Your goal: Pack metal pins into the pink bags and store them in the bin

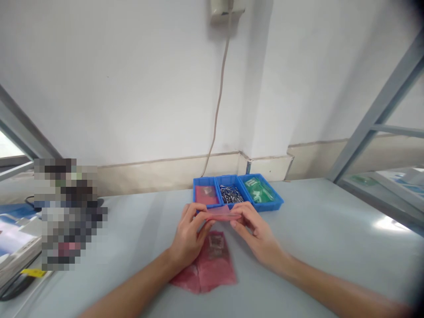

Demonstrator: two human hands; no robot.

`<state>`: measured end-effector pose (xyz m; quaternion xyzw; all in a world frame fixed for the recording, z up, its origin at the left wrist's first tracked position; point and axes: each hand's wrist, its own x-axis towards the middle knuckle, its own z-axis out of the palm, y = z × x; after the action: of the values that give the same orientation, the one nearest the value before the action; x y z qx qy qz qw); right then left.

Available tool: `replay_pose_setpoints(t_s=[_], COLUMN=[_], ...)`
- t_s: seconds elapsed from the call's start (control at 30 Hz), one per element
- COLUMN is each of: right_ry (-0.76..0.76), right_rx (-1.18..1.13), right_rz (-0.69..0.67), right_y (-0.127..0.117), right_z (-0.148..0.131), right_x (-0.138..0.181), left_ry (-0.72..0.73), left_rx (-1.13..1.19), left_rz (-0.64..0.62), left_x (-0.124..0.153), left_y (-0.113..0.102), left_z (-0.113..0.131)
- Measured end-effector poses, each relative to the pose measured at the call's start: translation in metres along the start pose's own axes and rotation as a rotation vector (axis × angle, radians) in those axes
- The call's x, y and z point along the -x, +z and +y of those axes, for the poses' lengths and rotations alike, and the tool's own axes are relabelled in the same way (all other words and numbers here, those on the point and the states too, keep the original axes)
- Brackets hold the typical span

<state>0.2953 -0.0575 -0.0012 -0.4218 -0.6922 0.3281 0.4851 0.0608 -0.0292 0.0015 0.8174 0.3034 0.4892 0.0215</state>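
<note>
Both hands pinch a pink plastic bag (220,213) by its two sides, holding it up above the table. My left hand (189,230) has its thumb and fingers closed on the left end. At the right end, my right hand (254,226) grips it between thumb and fingers. Below them, more pink bags (217,265) lie partly overlapped on the table, one with a pale label and dark contents. Just behind the hands stand three blue bins: the left bin (195,182) has a pink bag, the middle bin (228,177) many metal screw-like pieces, the right bin (276,205) green bags.
A grey-blue table (314,247) runs back to the white wall. A cable (220,88) hangs from a wall box to behind the bins. Grey metal frames (367,128) rise at both sides. At left are a blurred-out area, a white power strip (23,251) and dark cables.
</note>
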Motion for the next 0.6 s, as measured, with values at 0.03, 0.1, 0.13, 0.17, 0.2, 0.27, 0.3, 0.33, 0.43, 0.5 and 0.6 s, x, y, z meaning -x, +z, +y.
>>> replay_pose_setpoints(t_s=[0.03,0.1,0.13,0.17,0.2,0.27,0.3,0.33,0.43,0.5,0.6], right_ry=[0.000,-0.003,-0.003,-0.001,0.002,0.023,0.044,0.068,0.131,0.137,0.116], right_rx=[0.003,0.004,0.005,0.005,0.005,0.006,0.008,0.011,0.024,0.025,0.011], right_rz=[0.004,0.008,0.007,0.006,0.004,0.010,0.014,0.015,-0.001,-0.015,-0.012], right_y=[0.0000,0.0000,0.0001,0.0002,0.0004,0.0008,0.0010,0.0011,0.0010,0.0010,0.0013], right_z=[-0.0001,-0.0007,-0.0010,-0.0012,-0.0013,-0.0010,-0.0008,-0.0007,-0.0015,-0.0027,-0.0028], right_x=[-0.0002,-0.0004,-0.0004,-0.0003,-0.0002,0.0005,0.0009,0.0013,0.0020,0.0020,0.0016], left_ry=[-0.002,-0.002,0.000,0.000,0.000,-0.002,-0.001,-0.002,-0.005,-0.012,-0.017], left_rx=[-0.001,-0.004,-0.006,-0.008,-0.012,-0.018,-0.020,-0.022,-0.027,-0.033,-0.051], left_rz=[-0.003,-0.010,-0.011,-0.014,-0.015,-0.015,-0.015,-0.017,-0.024,-0.027,-0.022], left_x=[0.0002,0.0006,0.0007,0.0008,0.0008,0.0007,0.0005,0.0004,0.0004,0.0004,0.0000], left_y=[0.0002,0.0006,0.0007,0.0008,0.0009,0.0008,0.0007,0.0005,0.0002,0.0002,0.0005], left_z=[-0.0001,-0.0005,-0.0006,-0.0006,-0.0006,-0.0003,-0.0001,0.0000,0.0004,0.0007,0.0015])
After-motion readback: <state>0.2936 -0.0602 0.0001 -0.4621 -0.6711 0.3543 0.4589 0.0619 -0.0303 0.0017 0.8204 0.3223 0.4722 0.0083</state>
